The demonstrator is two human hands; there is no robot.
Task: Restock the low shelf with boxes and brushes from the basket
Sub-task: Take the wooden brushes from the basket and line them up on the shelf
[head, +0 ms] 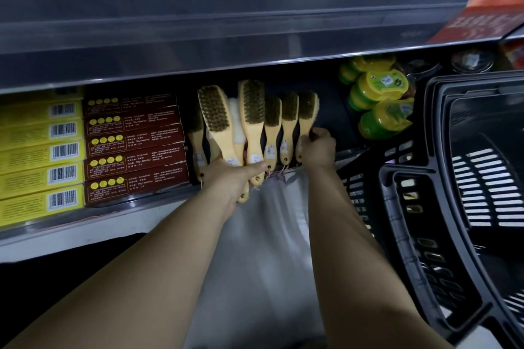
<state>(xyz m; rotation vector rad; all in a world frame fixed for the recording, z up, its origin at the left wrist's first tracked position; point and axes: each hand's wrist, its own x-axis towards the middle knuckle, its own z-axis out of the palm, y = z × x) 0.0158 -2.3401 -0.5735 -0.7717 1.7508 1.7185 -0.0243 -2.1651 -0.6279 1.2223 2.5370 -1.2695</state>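
The low shelf (113, 214) carries yellow boxes (39, 156), dark red boxes (136, 147), wooden brushes (252, 113) and green-yellow tubs (380, 105), left to right.

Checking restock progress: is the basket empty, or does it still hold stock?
Empty, as far as visible: the basket shows its bare slotted floor with nothing lying in it. Its right side is out of frame.

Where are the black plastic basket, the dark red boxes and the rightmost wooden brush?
black plastic basket (411, 171), head view, on its rim.
dark red boxes (136, 140), head view, middle box's face.
rightmost wooden brush (307, 106), head view, on its bristles.
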